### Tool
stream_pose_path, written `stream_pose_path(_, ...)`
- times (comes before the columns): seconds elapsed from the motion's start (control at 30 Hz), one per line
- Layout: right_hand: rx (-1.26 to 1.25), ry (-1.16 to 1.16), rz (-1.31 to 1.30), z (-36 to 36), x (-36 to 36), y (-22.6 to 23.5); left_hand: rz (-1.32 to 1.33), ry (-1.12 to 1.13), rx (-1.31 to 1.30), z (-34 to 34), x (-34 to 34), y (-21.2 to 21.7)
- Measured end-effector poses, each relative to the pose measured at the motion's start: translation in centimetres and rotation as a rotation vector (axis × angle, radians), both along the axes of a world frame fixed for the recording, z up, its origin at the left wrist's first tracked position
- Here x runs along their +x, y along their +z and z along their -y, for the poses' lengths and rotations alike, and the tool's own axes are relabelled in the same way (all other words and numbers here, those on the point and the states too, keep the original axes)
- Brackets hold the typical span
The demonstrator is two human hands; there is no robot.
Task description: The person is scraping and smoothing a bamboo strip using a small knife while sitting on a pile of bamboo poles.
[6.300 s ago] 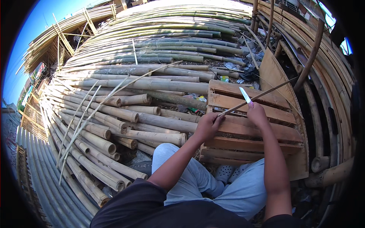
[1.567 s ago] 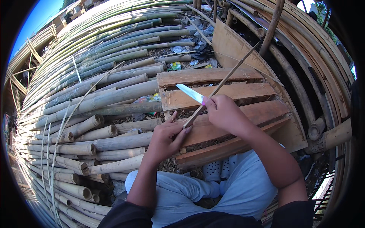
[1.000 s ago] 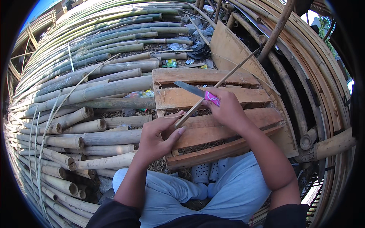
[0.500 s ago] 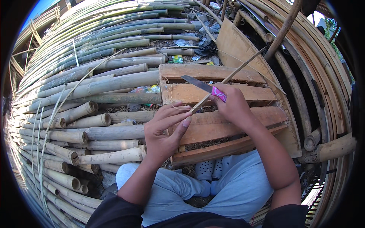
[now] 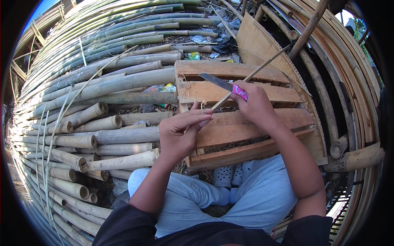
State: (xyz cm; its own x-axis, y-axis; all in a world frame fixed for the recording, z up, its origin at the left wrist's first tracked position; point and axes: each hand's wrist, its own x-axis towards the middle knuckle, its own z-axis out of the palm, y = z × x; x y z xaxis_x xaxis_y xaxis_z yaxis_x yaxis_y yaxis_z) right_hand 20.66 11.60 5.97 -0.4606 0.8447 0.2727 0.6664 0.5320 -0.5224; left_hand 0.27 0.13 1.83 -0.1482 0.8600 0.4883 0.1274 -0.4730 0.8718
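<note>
My right hand [image 5: 257, 107] grips a knife [image 5: 217, 83] with a pink handle, its grey blade pointing left over a wooden pallet [image 5: 230, 135]. A thin bamboo stick [image 5: 262, 65] runs from the upper right down to my left hand [image 5: 182, 131], passing under the blade. My left hand pinches the stick's near end between thumb and fingers. Both hands hover just above the pallet's slats, in front of my knees.
A big pile of bamboo poles [image 5: 102, 86] fills the left and top. Thin split strips [image 5: 61, 119] lie across it. A flat board [image 5: 262, 41] leans behind the pallet. Curved bamboo slats [image 5: 353, 82] and a cut pole end [image 5: 361, 158] wall the right side.
The view has drawn closer to the pallet. My left hand moved up the stick toward the knife, and the blade has turned to point left across the stick.
</note>
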Motion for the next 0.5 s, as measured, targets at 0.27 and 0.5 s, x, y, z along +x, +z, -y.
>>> stream_pose_path(0.27, 0.066, -0.039, 0.055, 0.1, 0.2, -0.3, 0.093, -0.198, -0.048, 1.7, -2.6, 1.7)
stream_pose_path(0.5, -0.002, -0.042, 0.048, 0.3, -0.3, 0.2, 0.313, -0.068, 0.102, -0.3, -4.5, 1.6)
